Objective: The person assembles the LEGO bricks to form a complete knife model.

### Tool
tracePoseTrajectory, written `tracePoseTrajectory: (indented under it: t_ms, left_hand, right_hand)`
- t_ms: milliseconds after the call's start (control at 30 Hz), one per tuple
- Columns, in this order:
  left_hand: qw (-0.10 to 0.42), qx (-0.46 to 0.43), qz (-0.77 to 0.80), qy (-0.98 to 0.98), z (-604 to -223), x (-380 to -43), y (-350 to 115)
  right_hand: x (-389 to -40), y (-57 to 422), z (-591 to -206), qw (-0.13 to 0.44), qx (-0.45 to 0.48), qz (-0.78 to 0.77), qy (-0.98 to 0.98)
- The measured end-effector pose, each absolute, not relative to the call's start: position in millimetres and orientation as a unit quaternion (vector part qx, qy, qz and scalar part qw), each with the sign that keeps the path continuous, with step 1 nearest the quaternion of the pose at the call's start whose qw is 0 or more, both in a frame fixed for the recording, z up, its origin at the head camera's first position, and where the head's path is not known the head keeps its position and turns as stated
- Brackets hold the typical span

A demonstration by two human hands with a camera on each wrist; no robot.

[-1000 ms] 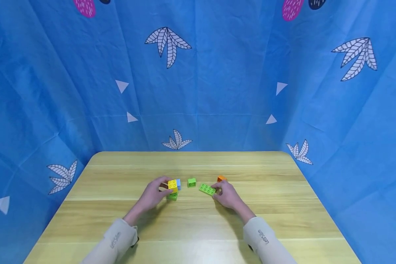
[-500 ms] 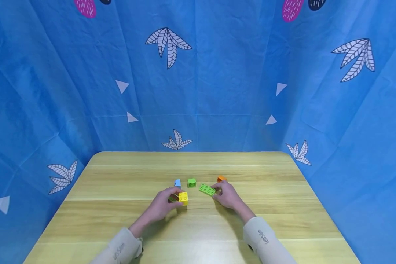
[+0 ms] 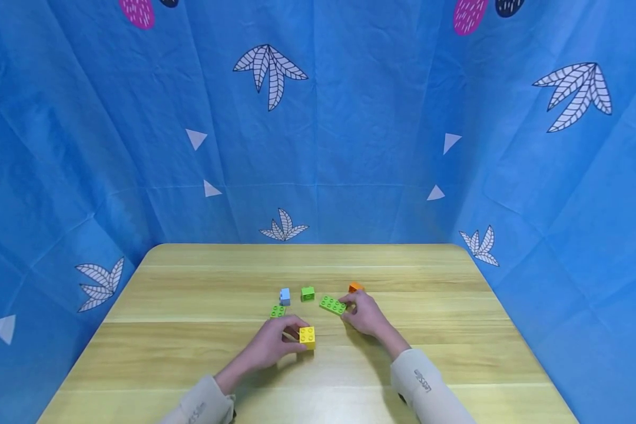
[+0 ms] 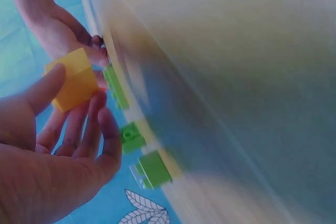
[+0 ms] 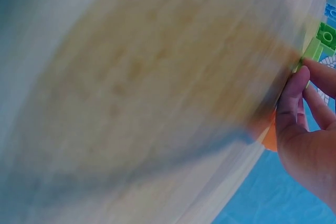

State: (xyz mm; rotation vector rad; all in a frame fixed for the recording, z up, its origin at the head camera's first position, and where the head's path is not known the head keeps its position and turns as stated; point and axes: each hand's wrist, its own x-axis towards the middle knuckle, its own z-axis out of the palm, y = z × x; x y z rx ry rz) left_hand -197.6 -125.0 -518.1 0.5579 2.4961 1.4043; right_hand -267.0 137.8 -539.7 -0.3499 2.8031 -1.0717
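My left hand (image 3: 275,343) pinches a yellow toy building brick (image 3: 307,338) with square studded top, close to the table's surface; whether it touches the table I cannot tell. In the left wrist view, the thumb and fingers hold the yellow brick (image 4: 79,85) by its sides. My right hand (image 3: 365,315) pinches the right end of a long green building brick (image 3: 331,304) that lies on the table. The right wrist view shows thumb and finger at the end of this green brick (image 5: 313,51), partly hidden behind the fingers. Beyond the right hand sits an orange brick (image 3: 355,287).
A light blue brick (image 3: 285,297) and a small green brick (image 3: 308,293) lie left of the long green one. Another green brick (image 3: 278,311), partly covered by the left hand, lies just beyond it. A blue patterned cloth (image 3: 318,135) hangs behind the wooden table (image 3: 191,282).
My left hand has carried the yellow brick right and nearer to me, away from the blue and green bricks. The right hand and the long green brick have stayed in place.
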Motion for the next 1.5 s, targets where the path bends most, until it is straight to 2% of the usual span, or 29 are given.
tracePoseTrajectory:
  t_ms: [1067, 1500]
  left_hand:
    - [0.152, 0.201, 0.471, 0.845, -526.7, -182.1, -108.3]
    - [0.148, 0.207, 0.466, 0.848, -531.4, -184.9, -108.4]
  right_hand:
    - [-267.6, 138.8, -540.3, 0.046, -0.128, -0.355, 0.925]
    - [-268.2, 138.2, -539.0, 0.047, -0.123, -0.364, 0.922]
